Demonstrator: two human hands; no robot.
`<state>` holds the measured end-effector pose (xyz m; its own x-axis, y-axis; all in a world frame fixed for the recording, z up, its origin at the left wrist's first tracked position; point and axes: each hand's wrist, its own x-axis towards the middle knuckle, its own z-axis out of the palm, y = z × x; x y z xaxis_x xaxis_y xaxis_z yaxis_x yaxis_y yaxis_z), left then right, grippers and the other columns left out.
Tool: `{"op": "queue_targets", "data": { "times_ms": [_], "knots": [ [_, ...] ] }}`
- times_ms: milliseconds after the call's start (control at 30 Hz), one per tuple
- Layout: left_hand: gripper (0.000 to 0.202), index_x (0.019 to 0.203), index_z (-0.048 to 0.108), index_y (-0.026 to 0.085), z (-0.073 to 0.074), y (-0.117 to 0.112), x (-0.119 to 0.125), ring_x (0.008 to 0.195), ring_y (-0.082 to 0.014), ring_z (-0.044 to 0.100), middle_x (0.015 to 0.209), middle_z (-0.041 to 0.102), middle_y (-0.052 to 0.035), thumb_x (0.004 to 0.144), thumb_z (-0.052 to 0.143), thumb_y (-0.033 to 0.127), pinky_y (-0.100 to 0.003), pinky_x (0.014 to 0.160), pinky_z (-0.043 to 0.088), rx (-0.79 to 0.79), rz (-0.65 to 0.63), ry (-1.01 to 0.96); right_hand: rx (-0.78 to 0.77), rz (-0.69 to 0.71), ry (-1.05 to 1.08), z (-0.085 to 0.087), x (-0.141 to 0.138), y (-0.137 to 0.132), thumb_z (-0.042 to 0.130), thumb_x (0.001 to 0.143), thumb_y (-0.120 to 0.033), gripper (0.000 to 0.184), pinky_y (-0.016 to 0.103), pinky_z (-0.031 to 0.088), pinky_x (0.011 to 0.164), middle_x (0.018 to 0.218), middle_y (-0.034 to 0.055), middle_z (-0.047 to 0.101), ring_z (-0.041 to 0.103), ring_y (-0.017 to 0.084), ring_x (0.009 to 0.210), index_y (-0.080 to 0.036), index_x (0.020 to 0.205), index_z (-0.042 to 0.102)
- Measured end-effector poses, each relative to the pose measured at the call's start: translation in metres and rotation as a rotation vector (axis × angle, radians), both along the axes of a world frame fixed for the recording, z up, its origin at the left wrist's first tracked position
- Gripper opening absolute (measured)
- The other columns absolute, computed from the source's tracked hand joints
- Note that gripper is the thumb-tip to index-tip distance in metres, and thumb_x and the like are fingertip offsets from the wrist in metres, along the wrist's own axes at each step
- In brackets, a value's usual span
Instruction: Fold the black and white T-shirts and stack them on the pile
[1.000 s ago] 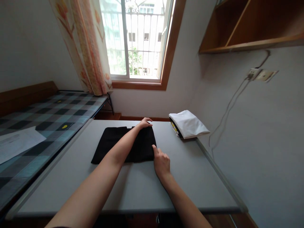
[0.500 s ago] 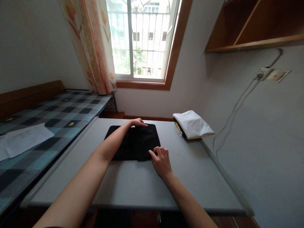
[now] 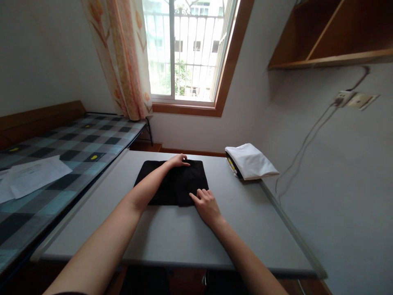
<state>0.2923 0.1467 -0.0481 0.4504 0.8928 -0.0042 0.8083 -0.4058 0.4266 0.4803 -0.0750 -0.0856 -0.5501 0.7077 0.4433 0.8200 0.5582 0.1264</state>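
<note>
A black folded cloth [image 3: 190, 180] lies flat on the light grey table [image 3: 172, 237], its right part a raised layer over the left. My left hand [image 3: 178, 160] reaches across it to the far edge, fingers curled at that edge and thumb on top of the fabric. At the near right corner, my right hand [image 3: 207, 205] has its thumb stretched over the cloth and its other fingers bent by the right edge. My left forearm covers part of the cloth's left half.
On the table's right side sits a folded white cloth bundle [image 3: 251, 162] with black and yellow showing at its side. A checked mattress [image 3: 107, 141] with paper sheets [image 3: 37, 176] is on the left. Cables [image 3: 302, 143] hang from a wall socket [image 3: 345, 98] below a wooden shelf [image 3: 325, 59].
My left hand's fingers have curled more at the far edge and the hand has shifted slightly. My right hand stays at the near right corner. The view has moved a little.
</note>
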Motion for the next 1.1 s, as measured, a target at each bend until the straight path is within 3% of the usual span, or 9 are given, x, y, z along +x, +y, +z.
{"op": "queue_targets", "data": {
  "times_ms": [100, 233, 333, 467, 633, 733, 833, 967, 1100],
  "knots": [
    [0.044, 0.093, 0.067, 0.019, -0.004, -0.003, -0.002, 0.080, -0.0196, 0.062, 0.086, 0.069, -0.0036, 0.074, 0.065, 0.059, -0.024, 0.065, 0.042, 0.025, 0.026, 0.015, -0.004, 0.010, -0.011, 0.009, -0.003, 0.002, 0.054, 0.091, -0.017, 0.028, 0.035, 0.032, 0.073, 0.088, 0.0075, 0.060, 0.048, 0.021, 0.081, -0.023, 0.115, 0.067],
    [0.050, 0.081, 0.069, 0.020, -0.003, -0.004, 0.000, 0.074, -0.0201, 0.063, 0.078, 0.069, -0.0057, 0.087, 0.046, 0.063, -0.026, 0.063, 0.040, 0.088, 0.048, 0.050, -0.005, 0.126, -0.040, 0.023, -0.013, 0.008, 0.054, 0.092, -0.019, 0.025, 0.036, 0.033, 0.076, 0.089, 0.0074, 0.060, 0.048, 0.022, 0.085, -0.022, 0.113, 0.067],
    [0.048, 0.083, 0.069, 0.020, -0.002, -0.005, 0.001, 0.079, -0.0218, 0.064, 0.083, 0.071, -0.0080, 0.092, 0.041, 0.058, -0.027, 0.067, 0.040, 0.156, 0.073, 0.073, 0.000, 0.157, -0.028, 0.021, -0.021, 0.011, 0.051, 0.093, -0.018, 0.023, 0.036, 0.033, 0.076, 0.087, 0.0068, 0.060, 0.049, 0.021, 0.082, -0.020, 0.111, 0.067],
    [0.038, 0.090, 0.069, 0.021, -0.005, -0.009, 0.000, 0.084, -0.0229, 0.065, 0.088, 0.070, -0.0081, 0.091, 0.049, 0.053, -0.028, 0.070, 0.041, 0.205, 0.100, 0.101, -0.095, 0.140, -0.031, 0.014, -0.025, 0.007, 0.054, 0.089, -0.014, 0.022, 0.033, 0.035, 0.074, 0.086, 0.0061, 0.060, 0.050, 0.019, 0.079, -0.018, 0.107, 0.067],
    [0.028, 0.105, 0.066, 0.021, -0.004, -0.023, 0.010, 0.102, -0.0252, 0.061, 0.109, 0.066, -0.0099, 0.091, 0.055, 0.042, -0.033, 0.086, 0.041, 0.290, 0.124, 0.112, -0.190, 0.180, 0.102, 0.022, -0.022, -0.001, 0.057, 0.090, -0.040, 0.029, 0.034, 0.038, 0.080, 0.091, 0.0064, 0.061, 0.052, 0.020, 0.086, -0.020, 0.108, 0.068],
    [0.027, 0.112, 0.064, 0.021, 0.003, -0.042, 0.025, 0.111, -0.0241, 0.057, 0.120, 0.061, -0.0102, 0.096, 0.045, 0.033, -0.038, 0.097, 0.036, 0.412, 0.160, 0.052, -0.124, 0.078, 0.314, 0.026, -0.020, 0.004, 0.049, 0.095, -0.036, 0.027, 0.034, 0.038, 0.082, 0.093, 0.0066, 0.062, 0.053, 0.020, 0.087, -0.021, 0.104, 0.069],
    [0.034, 0.114, 0.064, 0.022, 0.003, -0.072, 0.040, 0.113, -0.0211, 0.057, 0.123, 0.062, -0.0081, 0.099, 0.034, 0.029, -0.038, 0.101, 0.035, 0.408, 0.105, -0.004, -0.007, -0.122, 0.585, 0.026, -0.017, 0.017, 0.040, 0.097, -0.025, 0.030, 0.035, 0.039, 0.086, 0.098, 0.0087, 0.061, 0.054, 0.021, 0.093, -0.019, 0.107, 0.068],
    [0.047, 0.137, 0.050, 0.024, -0.016, -0.111, 0.051, 0.138, -0.0284, 0.036, 0.146, 0.046, -0.0095, 0.097, 0.036, 0.044, -0.048, 0.111, 0.025, 0.355, -0.070, 0.063, 0.039, -0.236, 0.781, 0.024, -0.008, 0.036, 0.039, 0.095, -0.026, 0.033, 0.039, 0.040, 0.093, 0.111, 0.0121, 0.060, 0.054, 0.023, 0.106, -0.017, 0.114, 0.064],
    [0.064, 0.146, 0.040, 0.021, -0.034, -0.123, 0.054, 0.143, -0.0349, 0.024, 0.154, 0.032, -0.0136, 0.090, 0.045, 0.051, -0.057, 0.113, 0.018, 0.320, -0.170, 0.171, -0.077, -0.239, 0.709, 0.016, -0.003, 0.049, 0.038, 0.096, -0.034, 0.040, 0.042, 0.040, 0.098, 0.129, 0.0140, 0.056, 0.050, 0.025, 0.120, -0.019, 0.126, 0.059]
  ]
}}
